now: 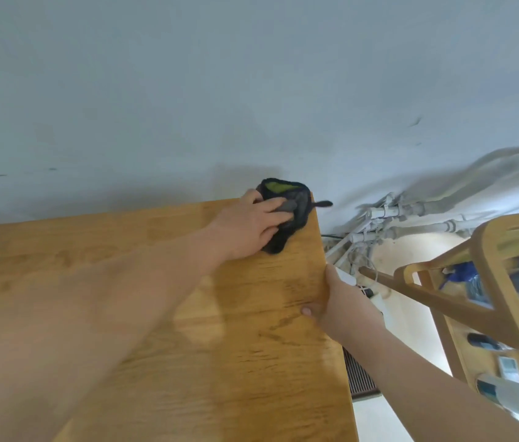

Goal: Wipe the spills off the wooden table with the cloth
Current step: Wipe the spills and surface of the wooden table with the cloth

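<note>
A dark cloth point(296, 205) with a green patch lies bunched at the far right corner of the wooden table point(188, 314), against the wall. My left hand point(248, 228) presses down on it with spread fingers. My right hand point(337, 304) holds the table's right edge, thumb on top and fingers hidden below the edge. Faint dark streaks point(286, 317) show on the wood near my right thumb.
A grey wall point(251, 90) runs right behind the table. White pipes point(411, 215) and cables lie on the floor to the right. A wooden chair or shelf frame point(491, 282) with blue items and bottles stands at the right.
</note>
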`<state>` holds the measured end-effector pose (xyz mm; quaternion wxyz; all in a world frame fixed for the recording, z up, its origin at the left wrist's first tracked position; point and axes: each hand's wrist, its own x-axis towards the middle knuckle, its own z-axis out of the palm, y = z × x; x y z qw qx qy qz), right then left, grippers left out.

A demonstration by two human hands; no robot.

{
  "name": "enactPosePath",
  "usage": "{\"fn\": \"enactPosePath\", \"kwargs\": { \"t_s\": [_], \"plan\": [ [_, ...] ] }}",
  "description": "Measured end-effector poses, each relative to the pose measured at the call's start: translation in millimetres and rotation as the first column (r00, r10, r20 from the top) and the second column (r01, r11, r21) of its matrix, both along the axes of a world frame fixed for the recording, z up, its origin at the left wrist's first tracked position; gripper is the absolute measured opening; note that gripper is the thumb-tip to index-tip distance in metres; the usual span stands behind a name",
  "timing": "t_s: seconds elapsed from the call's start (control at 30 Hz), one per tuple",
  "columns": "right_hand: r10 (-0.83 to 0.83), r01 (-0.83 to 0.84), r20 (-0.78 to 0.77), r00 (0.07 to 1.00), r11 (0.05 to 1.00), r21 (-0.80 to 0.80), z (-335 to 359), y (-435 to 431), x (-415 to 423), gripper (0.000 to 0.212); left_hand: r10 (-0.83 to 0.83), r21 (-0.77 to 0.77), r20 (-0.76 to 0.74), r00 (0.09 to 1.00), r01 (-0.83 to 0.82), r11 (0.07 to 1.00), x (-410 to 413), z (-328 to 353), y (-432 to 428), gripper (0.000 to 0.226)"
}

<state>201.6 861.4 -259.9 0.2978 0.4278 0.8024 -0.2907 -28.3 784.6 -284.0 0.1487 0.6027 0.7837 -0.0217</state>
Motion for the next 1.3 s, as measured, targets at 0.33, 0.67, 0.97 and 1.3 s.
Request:
{"fn": "enactPosePath", "kwargs": {
  "t_s": [0.33,0.67,0.97,1.3],
  "plan": [
    [0.039,-0.041,0.039,0.998,0.998,0.039,-3.2,-1.3,7.5,0.076,-0.12,0.108,0.153,0.981,0.104,0.989,84.6,5.2,-1.4,0.047],
    [0.012,-0.012,0.003,1.0,1.0,0.019,-3.6,-1.9,19.4,0.089,0.282,0.015,0.136,0.95,-0.287,0.958,81.3,17.5,0.2,0.045],
    [-0.284,0.258,-0.138,0.949,0.949,-0.18,10.6,-12.0,108.7,0.05,0.252,-0.02,0.236,0.939,-0.254,0.967,168.2,19.5,-48.3,0.047],
    [-0.5,0.49,-0.241,0.832,0.865,-0.105,20.3,-104.7,188.5,0.045,0.078,-0.112,0.312,0.947,-0.045,0.993,267.9,24.5,-135.8,0.048]
  ]
}}
